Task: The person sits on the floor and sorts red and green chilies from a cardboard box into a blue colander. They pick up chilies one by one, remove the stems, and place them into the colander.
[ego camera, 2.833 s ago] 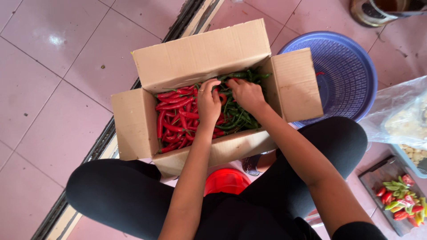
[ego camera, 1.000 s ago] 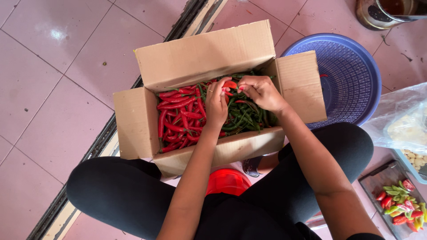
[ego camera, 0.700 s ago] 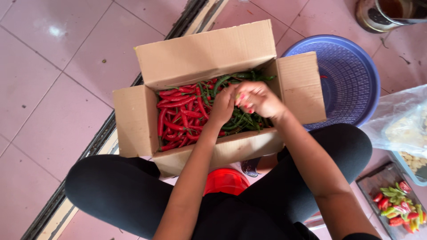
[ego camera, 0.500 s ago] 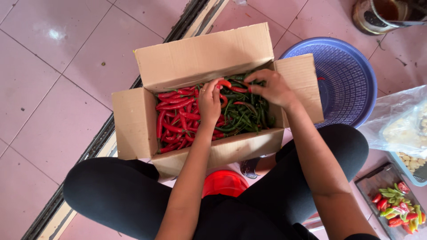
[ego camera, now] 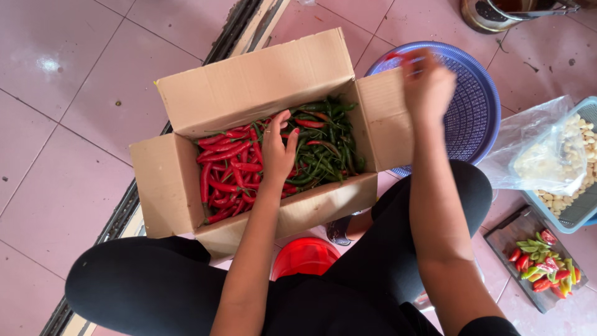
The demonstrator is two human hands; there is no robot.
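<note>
An open cardboard box (ego camera: 249, 87) stands on the floor between my knees. Red chillies (ego camera: 224, 168) fill its left half and green chillies (ego camera: 326, 152) its right half. My left hand (ego camera: 278, 149) rests on the pile near the middle, fingers spread over the red chillies. My right hand (ego camera: 428, 84) is raised over the box's right flap and the rim of the blue basket (ego camera: 476, 112). It is blurred, closed around something red at the fingertips that looks like a red chilli.
A red stool (ego camera: 305, 256) shows under me. At the right lie a clear plastic bag (ego camera: 528, 155), a blue tray of pale pieces (ego camera: 575, 193) and a dark board of cut chillies (ego camera: 541, 258). A metal pot (ego camera: 497, 12) stands top right. A floor rail (ego camera: 245, 25) runs behind the box.
My right hand has lifted out of the box and swung right toward the blue basket. My left hand has stayed on the chillies, fingers now spread.
</note>
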